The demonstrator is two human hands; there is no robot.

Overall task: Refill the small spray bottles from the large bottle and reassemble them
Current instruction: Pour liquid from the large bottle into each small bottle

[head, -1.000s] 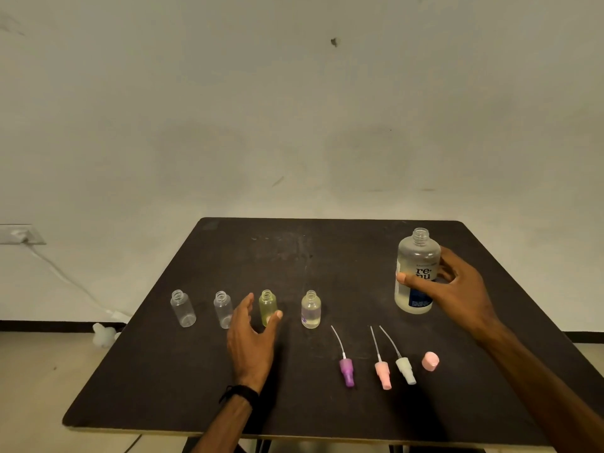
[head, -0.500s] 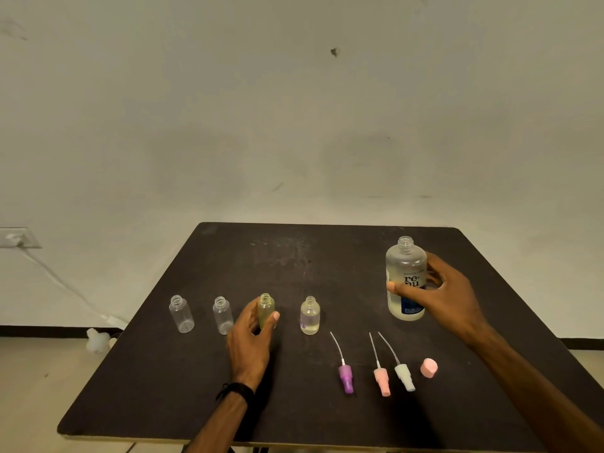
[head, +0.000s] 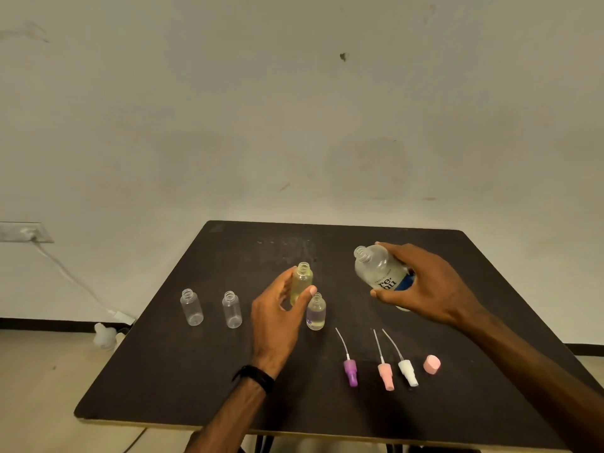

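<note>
1. Yellowish liquid tints the small bottle (head: 301, 282) that the left hand (head: 277, 318) has lifted clear of the tabletop (head: 163, 371), thumb on one side and fingers on the other, neck open and upright.
2. Right hand (head: 428, 289) is wrapped around the large bottle (head: 380, 273), capless, tipped so its mouth leans toward the small one; the two necks are near but apart.
3. Another small bottle (head: 316, 312) with a purple mark stands just beside the left thumb, and two clear empties (head: 192, 308) (head: 232, 309) stand farther left.
4. Three sprayer heads lie near the front edge with dip tubes pointing away: purple (head: 350, 372), pink (head: 385, 376), white (head: 408, 371); a pink cap (head: 431, 364) sits beside them.
5. Step in hand, as I judge it: lining up for a pour into the held bottle.
6. Next move calls for bringing the mouths together and tilting slowly, since the narrow neck would spill easily. No sprayer is fitted yet, so reassembly remains for all four.
</note>
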